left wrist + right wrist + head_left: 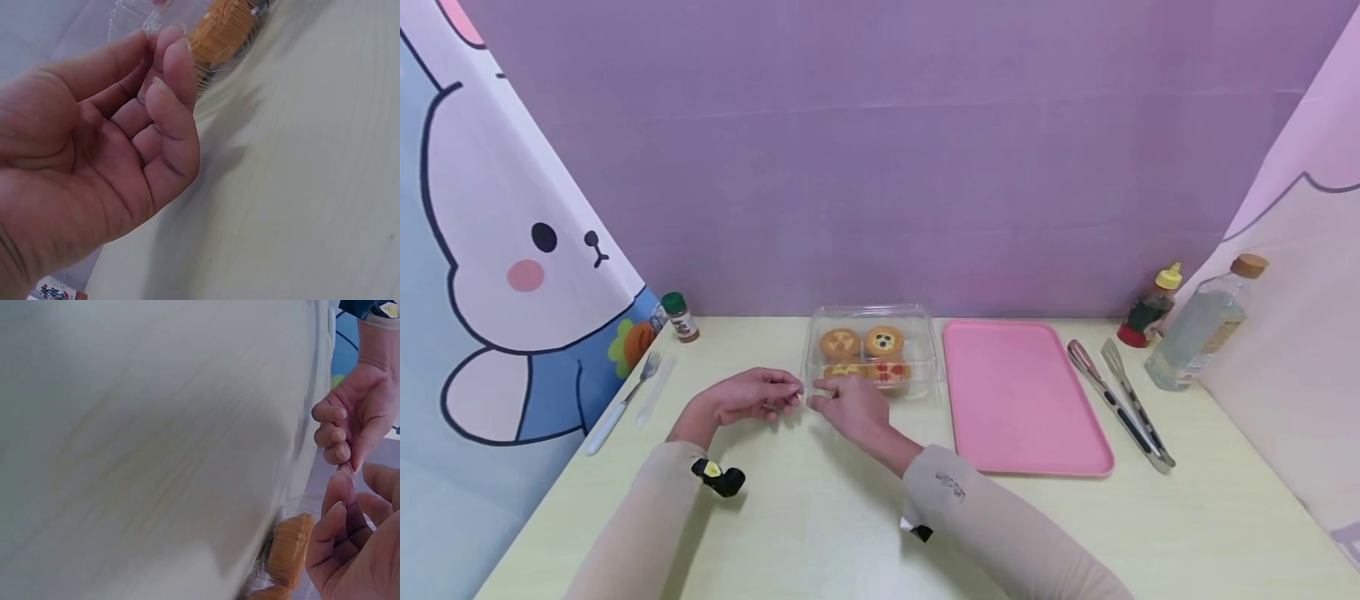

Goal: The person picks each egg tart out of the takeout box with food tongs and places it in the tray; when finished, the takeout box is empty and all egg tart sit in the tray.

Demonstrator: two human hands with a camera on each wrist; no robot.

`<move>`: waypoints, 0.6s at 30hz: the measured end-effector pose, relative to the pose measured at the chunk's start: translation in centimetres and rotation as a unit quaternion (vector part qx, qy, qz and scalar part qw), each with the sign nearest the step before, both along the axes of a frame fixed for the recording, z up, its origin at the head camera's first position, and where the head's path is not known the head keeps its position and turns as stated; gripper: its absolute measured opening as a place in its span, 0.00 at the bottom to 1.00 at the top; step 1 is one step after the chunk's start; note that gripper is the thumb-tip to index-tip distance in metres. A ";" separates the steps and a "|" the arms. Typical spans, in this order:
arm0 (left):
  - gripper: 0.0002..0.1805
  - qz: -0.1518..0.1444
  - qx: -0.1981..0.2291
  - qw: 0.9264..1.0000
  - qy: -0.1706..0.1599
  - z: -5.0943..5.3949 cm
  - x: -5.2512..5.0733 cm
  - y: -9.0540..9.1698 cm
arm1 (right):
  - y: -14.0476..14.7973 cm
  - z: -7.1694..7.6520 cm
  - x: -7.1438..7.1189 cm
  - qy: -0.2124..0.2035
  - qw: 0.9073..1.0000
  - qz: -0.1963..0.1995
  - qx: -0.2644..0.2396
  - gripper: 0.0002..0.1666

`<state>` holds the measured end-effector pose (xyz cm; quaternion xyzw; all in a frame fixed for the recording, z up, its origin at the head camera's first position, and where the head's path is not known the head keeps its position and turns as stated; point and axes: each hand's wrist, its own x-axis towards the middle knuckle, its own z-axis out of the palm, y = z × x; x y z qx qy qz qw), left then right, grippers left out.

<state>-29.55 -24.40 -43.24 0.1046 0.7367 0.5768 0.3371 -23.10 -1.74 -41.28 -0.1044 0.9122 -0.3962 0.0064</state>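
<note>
Clear plastic pastry box lies on the table, just left of the pink tray. Opening it seems the present step; next move probably calls for gentle lift at its near-left corner. Left hand pinches there; right hand has thumb and forefinger parted beside it, whether gripping plastic I cannot tell
</note>
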 end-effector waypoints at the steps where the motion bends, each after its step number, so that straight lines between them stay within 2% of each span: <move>1: 0.15 0.003 0.004 1.000 -0.002 -0.1 0.0 0.0 | -0.1 -0.1 0.0 -0.004 1.000 0.001 -0.005 0.18; 4: 0.13 0.005 0.017 1.000 -0.006 -0.3 0.2 -0.1 | -0.3 -0.3 0.1 -0.012 1.000 0.000 -0.018 0.18; 11: 0.10 0.013 0.040 0.999 -0.010 -0.8 0.2 -0.2 | -0.4 -1.0 0.0 0.005 0.999 -0.011 -0.044 0.18; 18: 0.07 0.017 0.069 0.997 -0.020 -1.1 0.0 0.2 | -0.6 -1.2 -0.5 -0.010 0.997 -0.031 -0.075 0.16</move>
